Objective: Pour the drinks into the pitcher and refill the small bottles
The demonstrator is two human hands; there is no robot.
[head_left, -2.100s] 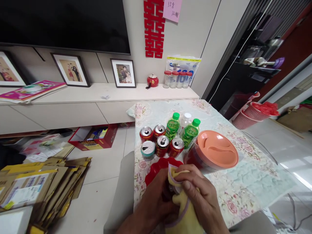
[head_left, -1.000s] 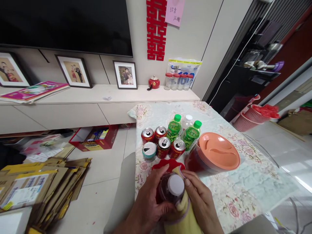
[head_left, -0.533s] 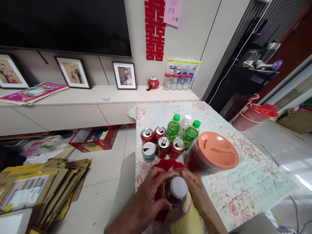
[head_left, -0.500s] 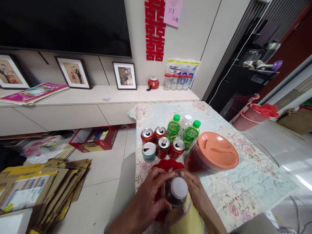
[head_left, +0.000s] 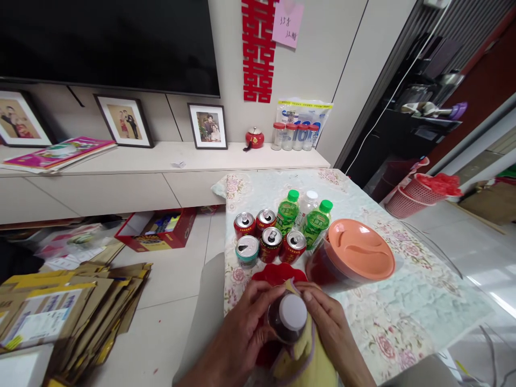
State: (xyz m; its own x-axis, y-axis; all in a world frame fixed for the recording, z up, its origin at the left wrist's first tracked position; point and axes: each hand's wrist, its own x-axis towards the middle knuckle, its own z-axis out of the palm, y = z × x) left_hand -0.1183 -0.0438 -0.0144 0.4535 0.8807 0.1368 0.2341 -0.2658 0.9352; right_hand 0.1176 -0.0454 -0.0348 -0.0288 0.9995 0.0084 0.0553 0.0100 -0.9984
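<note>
At the lower centre of the frame, the left hand (head_left: 250, 317) curls its thumb and fingers around the upper part of a dark bottle (head_left: 274, 321) with a pale cap. The right hand (head_left: 332, 325) pinches a yellow cloth (head_left: 318, 363) with a purple edge against the bottle's other side; its fingertips are partly lost in the folds. The bottle's lower part is hidden by the hands and cloth, and the cloth runs out of the bottom edge.

Behind them, a red scalloped dish (head_left: 278, 273) shows mainly its far rim; whether the bottle touches it cannot be told. Just beyond stand a teal can (head_left: 246, 258) and four red cans (head_left: 269, 250), with two green-capped bottles (head_left: 287, 215) and a white-capped bottle (head_left: 309, 201), the latter half covered by its neighbours. Right of centre, an orange divided tray (head_left: 360, 247) hides much of the container (head_left: 328, 271) under it. At upper left, the black screen (head_left: 105, 43) is cut off.
</note>
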